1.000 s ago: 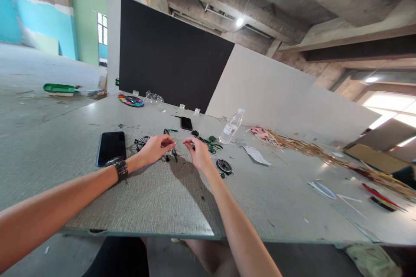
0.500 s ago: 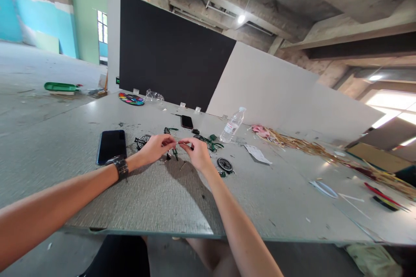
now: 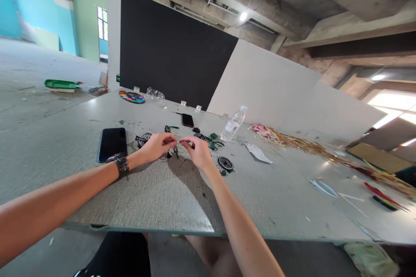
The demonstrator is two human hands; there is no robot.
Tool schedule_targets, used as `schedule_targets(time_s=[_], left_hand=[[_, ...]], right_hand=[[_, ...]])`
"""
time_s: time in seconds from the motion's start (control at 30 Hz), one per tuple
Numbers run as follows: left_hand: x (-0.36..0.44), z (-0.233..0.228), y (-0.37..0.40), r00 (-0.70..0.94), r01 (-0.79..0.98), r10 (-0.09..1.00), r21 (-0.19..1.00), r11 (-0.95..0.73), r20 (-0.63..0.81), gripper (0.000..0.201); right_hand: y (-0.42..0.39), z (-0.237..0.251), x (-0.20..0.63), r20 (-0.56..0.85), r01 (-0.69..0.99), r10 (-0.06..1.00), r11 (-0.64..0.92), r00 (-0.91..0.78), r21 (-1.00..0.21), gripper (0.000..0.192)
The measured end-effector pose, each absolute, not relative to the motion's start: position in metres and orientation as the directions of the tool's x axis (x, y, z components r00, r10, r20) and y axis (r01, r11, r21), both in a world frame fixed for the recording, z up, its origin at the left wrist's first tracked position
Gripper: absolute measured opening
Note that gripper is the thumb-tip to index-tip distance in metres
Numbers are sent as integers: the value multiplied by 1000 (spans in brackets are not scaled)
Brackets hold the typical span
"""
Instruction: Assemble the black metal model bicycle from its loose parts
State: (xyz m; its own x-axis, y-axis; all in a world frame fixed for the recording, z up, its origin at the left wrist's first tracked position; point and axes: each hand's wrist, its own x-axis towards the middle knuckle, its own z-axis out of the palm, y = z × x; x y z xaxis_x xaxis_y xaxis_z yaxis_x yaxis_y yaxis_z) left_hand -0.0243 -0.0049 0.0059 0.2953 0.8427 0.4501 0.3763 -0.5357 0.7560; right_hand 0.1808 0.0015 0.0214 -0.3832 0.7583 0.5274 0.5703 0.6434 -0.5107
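My left hand [image 3: 161, 144] and my right hand [image 3: 196, 150] meet fingertip to fingertip over the middle of the table. Both are closed in a pinch; a tiny pale bit shows between them, too small to name. Just under the fingers lies a small green part [image 3: 176, 152]. A black spoked wheel [image 3: 144, 139] of a model bicycle is beside my left hand. Beyond my right hand lies a green model bicycle frame [image 3: 212, 143], partly hidden by the hand. A second small wheel [image 3: 225, 163] lies flat to the right of my right wrist.
A large phone [image 3: 112, 143] lies by my left wrist, a smaller phone [image 3: 187, 120] farther back. A water bottle [image 3: 234, 123] stands behind the parts, near a paper sheet [image 3: 258, 153]. Brown strips [image 3: 292, 142], a red-handled tool [image 3: 383, 194] and a paint palette [image 3: 131, 97] lie farther out.
Both hands keep nearly the same pinch at the same spot. The whole view has shifted very slightly; nothing on the table has visibly moved.
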Motion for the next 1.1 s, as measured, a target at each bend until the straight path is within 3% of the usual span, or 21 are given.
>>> schedule_targets(time_s=[1.1], left_hand=[[-23,11,-13,376,418,831,725,-547,411,20]], right_hand=[[-5,32,180,460,565,770,638,-442,-523,13]])
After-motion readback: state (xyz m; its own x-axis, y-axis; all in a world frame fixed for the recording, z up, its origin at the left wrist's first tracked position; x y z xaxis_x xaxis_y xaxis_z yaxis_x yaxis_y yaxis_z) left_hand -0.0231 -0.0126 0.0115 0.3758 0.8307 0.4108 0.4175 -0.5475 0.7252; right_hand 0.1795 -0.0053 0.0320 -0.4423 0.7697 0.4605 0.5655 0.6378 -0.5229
